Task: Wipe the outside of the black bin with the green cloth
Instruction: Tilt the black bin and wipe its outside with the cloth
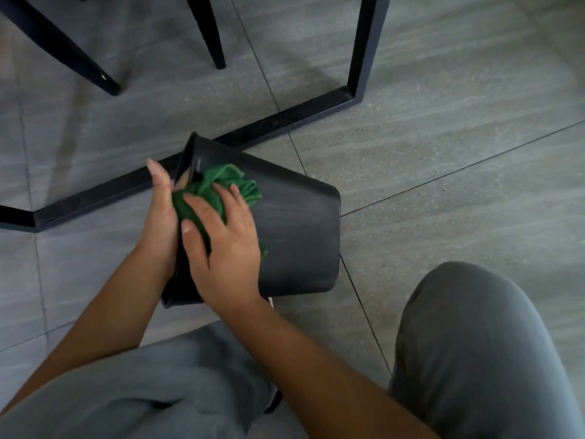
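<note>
The black bin (297,229) lies tipped on its side on the grey tiled floor, its open mouth facing left and its base to the right. My left hand (160,213) grips the rim at the mouth, fingers reaching inside. My right hand (221,245) presses the crumpled green cloth (234,185) flat against the bin's upper side wall near the rim. Part of the cloth bunches out beyond my fingers, and a small corner shows below my palm.
A black metal table frame (285,118) runs along the floor just behind the bin. Dark chair legs (212,36) stand at the top left. My knees in grey trousers (474,343) fill the bottom of the view. Grey floor tiles (459,153) lie to the right.
</note>
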Motion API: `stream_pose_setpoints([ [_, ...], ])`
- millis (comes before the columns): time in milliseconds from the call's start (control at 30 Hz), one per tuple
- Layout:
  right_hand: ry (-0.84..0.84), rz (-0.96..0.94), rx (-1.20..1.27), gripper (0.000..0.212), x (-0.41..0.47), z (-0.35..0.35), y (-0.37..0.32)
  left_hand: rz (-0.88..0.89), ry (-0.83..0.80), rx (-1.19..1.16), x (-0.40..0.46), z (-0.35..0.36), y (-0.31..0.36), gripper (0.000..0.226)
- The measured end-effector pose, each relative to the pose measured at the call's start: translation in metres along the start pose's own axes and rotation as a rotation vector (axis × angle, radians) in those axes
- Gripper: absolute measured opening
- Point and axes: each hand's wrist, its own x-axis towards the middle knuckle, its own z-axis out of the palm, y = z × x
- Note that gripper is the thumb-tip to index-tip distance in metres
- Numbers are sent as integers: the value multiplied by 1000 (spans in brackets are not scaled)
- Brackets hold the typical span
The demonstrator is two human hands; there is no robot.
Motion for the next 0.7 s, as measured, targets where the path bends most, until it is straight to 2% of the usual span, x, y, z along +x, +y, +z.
stream_pose_setpoints([
  [133,-16,-44,-98,36,-19,-11,26,-29,64,13,1,-2,-3,57],
  [233,77,122,-181,38,-21,-33,73,-18,129,126,5,-6,-2,35],
  [300,117,302,-216,40,-23,-51,102,17,164,197,5,-7,-2,38],
  [367,134,387,-229,43,-22,-64,124,22,155,232,5,-4,-2,38],
  [567,197,503,-237,47,1,-82,155,19,136,290,7,0,2,47],
  [700,162,492,-244,45,30,-77,161,-9,248,324,7,6,9,57],
])
